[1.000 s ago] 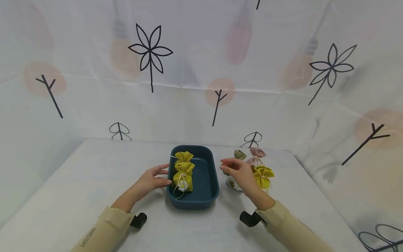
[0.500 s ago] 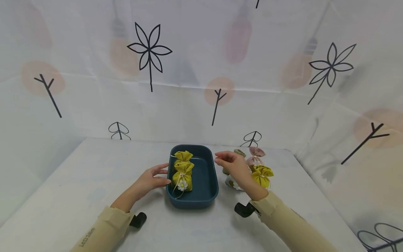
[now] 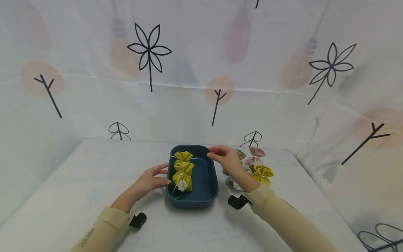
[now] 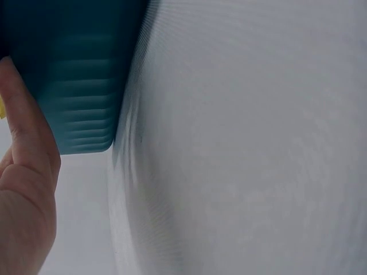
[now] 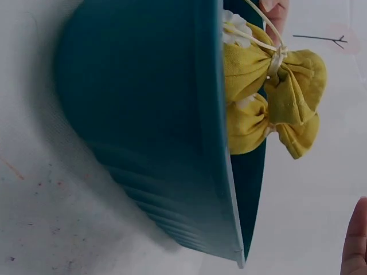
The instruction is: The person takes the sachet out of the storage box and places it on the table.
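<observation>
A dark teal plastic tub [image 3: 203, 182] stands mid-table. Along its left side sit two yellow drawstring pouches [image 3: 182, 180], one behind the other, the nearer with a white flower. My left hand [image 3: 150, 180] touches the tub's left side with fairly straight fingers; the left wrist view shows part of this hand [image 4: 28, 154] against the outer wall. My right hand [image 3: 228, 161] hovers by the tub's far right rim, thumb and fingers close together, with no object visible between them. In the right wrist view only a fingertip [image 5: 356, 235] of it shows, apart from the tub.
Right of the tub, partly behind my right forearm, lie several more pouches: a pink one [image 3: 256, 155], a yellow one [image 3: 262, 173], a green one [image 3: 240, 154] and a pale flowered one [image 3: 231, 182]. A patterned cloth backdrop [image 3: 179, 105] rises behind the white table [image 3: 126, 161].
My right hand has moved left and away from me, from beside the loose pouches to the tub's far right rim. The left hand, tub and pouches stay put.
</observation>
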`<action>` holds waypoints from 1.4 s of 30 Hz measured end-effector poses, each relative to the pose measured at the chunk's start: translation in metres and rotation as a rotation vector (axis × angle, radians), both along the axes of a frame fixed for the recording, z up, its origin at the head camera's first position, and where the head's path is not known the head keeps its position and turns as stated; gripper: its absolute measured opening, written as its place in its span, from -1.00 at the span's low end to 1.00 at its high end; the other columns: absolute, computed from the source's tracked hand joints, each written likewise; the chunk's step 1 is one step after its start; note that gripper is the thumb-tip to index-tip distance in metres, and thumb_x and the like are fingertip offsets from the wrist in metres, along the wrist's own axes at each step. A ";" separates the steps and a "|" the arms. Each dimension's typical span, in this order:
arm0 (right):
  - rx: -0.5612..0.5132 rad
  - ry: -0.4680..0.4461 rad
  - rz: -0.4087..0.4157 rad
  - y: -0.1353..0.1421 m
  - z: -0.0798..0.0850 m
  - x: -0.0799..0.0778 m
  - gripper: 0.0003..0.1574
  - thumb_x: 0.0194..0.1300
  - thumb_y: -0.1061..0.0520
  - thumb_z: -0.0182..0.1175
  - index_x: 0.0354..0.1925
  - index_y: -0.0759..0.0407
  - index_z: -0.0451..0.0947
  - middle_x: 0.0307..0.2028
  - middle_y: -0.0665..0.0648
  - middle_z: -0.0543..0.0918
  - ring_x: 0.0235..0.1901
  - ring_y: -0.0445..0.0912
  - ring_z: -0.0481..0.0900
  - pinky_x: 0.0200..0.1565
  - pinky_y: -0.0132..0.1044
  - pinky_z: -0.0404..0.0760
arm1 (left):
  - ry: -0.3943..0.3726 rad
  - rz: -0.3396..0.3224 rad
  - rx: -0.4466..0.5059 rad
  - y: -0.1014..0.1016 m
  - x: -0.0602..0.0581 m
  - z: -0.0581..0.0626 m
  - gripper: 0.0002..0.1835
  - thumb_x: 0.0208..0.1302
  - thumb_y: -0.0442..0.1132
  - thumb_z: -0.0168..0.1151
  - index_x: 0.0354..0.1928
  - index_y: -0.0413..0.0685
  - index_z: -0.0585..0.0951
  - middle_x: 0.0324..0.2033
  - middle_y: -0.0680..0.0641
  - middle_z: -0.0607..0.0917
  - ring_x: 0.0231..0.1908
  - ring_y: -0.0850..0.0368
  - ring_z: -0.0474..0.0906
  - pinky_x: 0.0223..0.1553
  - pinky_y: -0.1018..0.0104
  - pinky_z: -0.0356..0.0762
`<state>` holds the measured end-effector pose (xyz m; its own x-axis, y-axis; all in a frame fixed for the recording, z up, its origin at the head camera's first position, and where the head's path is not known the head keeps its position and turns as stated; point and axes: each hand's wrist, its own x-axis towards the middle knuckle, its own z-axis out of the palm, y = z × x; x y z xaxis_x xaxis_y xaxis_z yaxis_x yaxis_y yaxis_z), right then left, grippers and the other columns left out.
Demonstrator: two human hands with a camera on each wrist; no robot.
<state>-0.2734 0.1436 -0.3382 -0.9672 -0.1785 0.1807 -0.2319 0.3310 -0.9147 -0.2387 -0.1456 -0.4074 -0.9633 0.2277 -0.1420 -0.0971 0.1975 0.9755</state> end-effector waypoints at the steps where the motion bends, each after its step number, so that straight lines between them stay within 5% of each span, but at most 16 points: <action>1: -0.002 0.000 0.000 -0.002 0.000 -0.001 -0.61 0.18 0.08 0.30 -0.05 0.24 0.59 -0.24 0.10 0.64 -0.23 -0.08 0.56 -0.11 -0.24 0.56 | 0.000 0.000 0.000 0.000 0.000 0.000 -0.22 0.09 -0.21 0.38 0.36 0.01 0.26 0.14 -0.21 0.42 -0.07 0.03 0.55 -0.07 0.17 0.55; 18: -0.025 0.036 0.067 -0.028 0.001 -0.025 -0.64 0.17 0.09 0.31 -0.07 0.20 0.61 -0.21 0.12 0.64 -0.21 -0.05 0.56 -0.06 0.00 0.53 | 0.000 -0.001 0.008 0.000 -0.001 -0.002 -0.23 0.09 -0.21 0.38 0.35 0.01 0.27 0.14 -0.21 0.42 -0.10 0.04 0.56 -0.07 0.17 0.55; 42: 0.060 -0.101 0.124 -0.060 -0.003 -0.057 -0.61 0.15 0.15 0.32 -0.04 0.27 0.58 -0.13 0.16 0.63 -0.13 -0.01 0.54 0.01 -0.11 0.50 | -0.009 0.006 0.003 -0.001 -0.001 -0.002 -0.26 0.12 -0.24 0.34 0.35 0.04 0.28 0.14 -0.20 0.43 -0.08 0.04 0.55 -0.07 0.16 0.55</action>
